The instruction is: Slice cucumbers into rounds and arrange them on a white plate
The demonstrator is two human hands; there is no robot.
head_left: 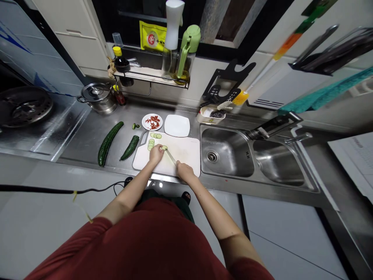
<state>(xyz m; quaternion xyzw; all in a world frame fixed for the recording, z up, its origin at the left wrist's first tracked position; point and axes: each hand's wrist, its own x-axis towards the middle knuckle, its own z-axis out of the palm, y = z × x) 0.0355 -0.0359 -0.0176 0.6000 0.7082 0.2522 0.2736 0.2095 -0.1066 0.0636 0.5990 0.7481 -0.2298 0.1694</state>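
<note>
My right hand is closed around the handle of a knife, its blade pointing up and left over the white cutting board. The fingers of my left hand are pinched at a pale green cucumber slice, right by the knife's tip. Left of that, cut cucumber slices lie overlapping in a short row on the board. More slices rest near the board's top edge. A cut cucumber lies on the steel counter left of the board, with a longer whole cucumber farther left.
Behind the board stand a plate of chopped red pieces and a white square plate. Small cucumber ends lie nearby. A lidded pot is at the back left, a double sink to the right, and a bottle shelf above.
</note>
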